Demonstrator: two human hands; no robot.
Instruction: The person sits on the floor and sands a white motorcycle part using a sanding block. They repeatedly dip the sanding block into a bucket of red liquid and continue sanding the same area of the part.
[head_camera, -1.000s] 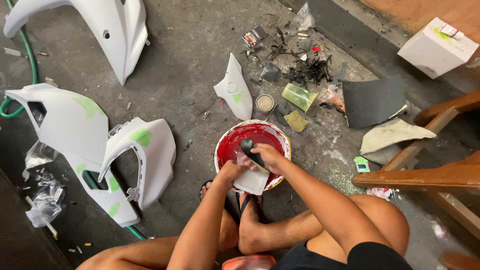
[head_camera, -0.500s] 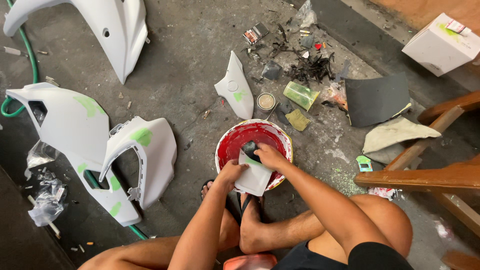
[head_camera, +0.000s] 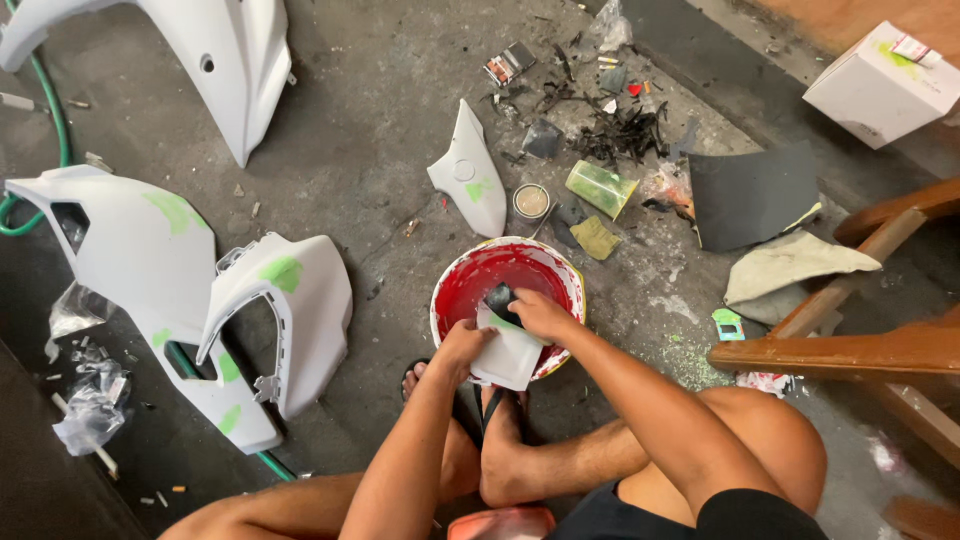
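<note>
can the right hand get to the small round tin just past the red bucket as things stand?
Probably yes. The right hand rests on the white piece over the red bucket; the small round tin sits just beyond the rim, nothing between.

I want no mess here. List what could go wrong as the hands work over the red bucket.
1. The left hand holds the small white panel only at its edge over the red bucket; it could slip in.
2. The right hand rubs with a dark pad; drips may fall on the bare feet just below.
</note>
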